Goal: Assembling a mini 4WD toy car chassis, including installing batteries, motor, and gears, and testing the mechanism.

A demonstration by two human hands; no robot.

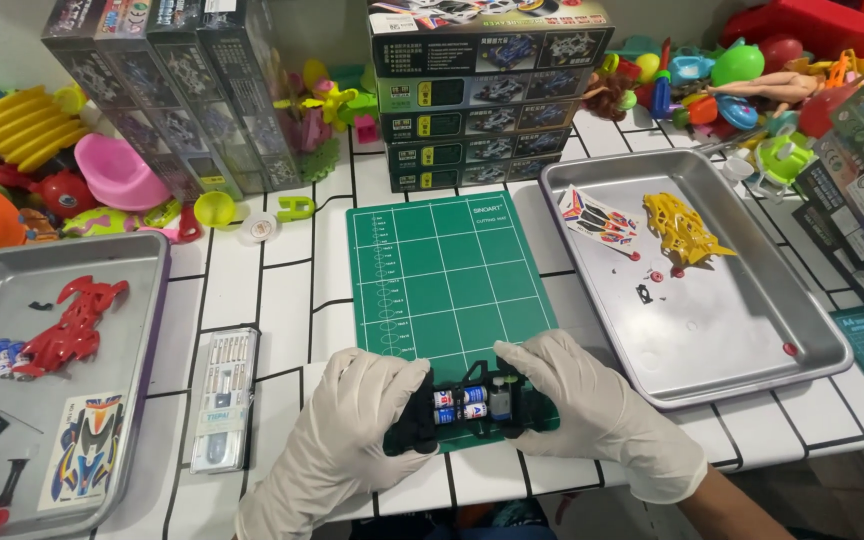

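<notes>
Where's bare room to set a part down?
Upper green cutting mat, between the stacked boxes and the gloved hands on the black chassis. Lower half of the right tray, below the yellow body shell. Left tray and back edge are crowded.

Black toy car chassis [469,405] with batteries lies level on green mat [447,270].

Stack of dark flat cardboard kit boxes [489,95] at back centre, leaning row of grey boxes [167,90] back left, colourful sticker sheet [80,450] in left tray
</notes>
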